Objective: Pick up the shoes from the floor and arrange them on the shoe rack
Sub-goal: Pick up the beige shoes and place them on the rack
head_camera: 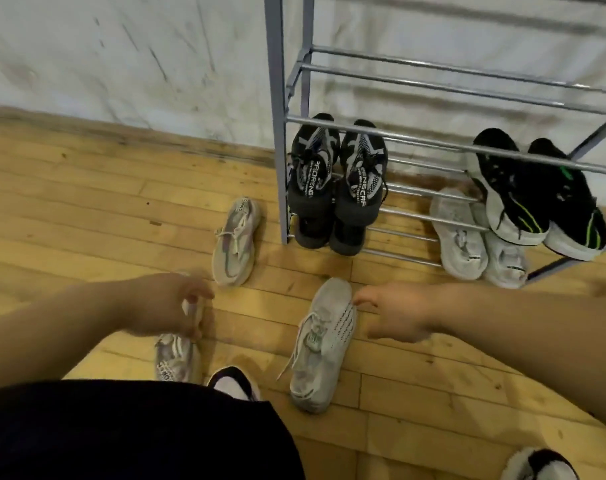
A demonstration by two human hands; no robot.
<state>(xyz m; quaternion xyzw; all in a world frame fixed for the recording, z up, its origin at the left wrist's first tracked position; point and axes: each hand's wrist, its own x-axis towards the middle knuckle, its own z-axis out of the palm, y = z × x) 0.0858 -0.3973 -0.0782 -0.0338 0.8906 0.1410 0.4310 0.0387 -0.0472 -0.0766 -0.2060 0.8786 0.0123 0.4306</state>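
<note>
Three pale shoes lie on the wooden floor in front of the grey metal shoe rack [281,168]. My left hand [166,306] curls over the rear of a pale purple shoe [175,358], with part of the shoe between thumb and fingers. A matching pale purple shoe [235,237] lies further off beside the rack's left post. My right hand [395,313] is spread, its fingertips touching the side of a white laced shoe [324,341], which rests flat on the floor.
On the rack's low shelves sit a black-and-grey pair [336,174], a black, green and white pair [537,202], a white pair [468,237] and dark shoes [329,233] beneath. A white wall stands behind. My slippered feet [235,381] are near the shoes.
</note>
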